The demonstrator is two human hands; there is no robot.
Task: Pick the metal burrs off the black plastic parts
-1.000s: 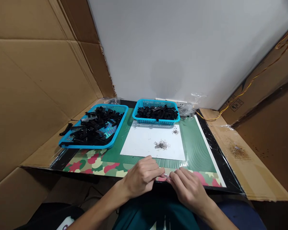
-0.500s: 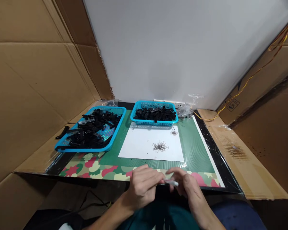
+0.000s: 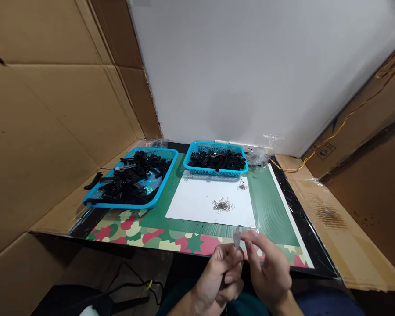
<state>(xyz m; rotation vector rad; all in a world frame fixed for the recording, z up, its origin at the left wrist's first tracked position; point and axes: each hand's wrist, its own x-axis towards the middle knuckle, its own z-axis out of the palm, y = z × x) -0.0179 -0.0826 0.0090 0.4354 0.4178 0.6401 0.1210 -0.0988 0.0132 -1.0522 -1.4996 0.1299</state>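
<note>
A small, narrow clear plastic piece stands up from the fingertips of my left hand, which is closed around its lower end. A small dark spot shows at its top. My right hand is just to the right, thumb and forefinger brought close together beside the piece. Anything between those two fingertips is too small to make out. Beyond the hands, a pile of tiny thin metal bits lies on a white sheet of paper, with a smaller pile farther back.
A large blue basket of black plastic parts stands at the left, and a smaller blue basket of similar parts at the back. Cardboard walls flank the table. Clear plastic wrap and a yellow wire lie at the back right.
The clear piece has turned from lying sideways to upright in my left hand. Both hands have shifted right, and my right fingers have come together beside the piece. The view has tilted slightly.
</note>
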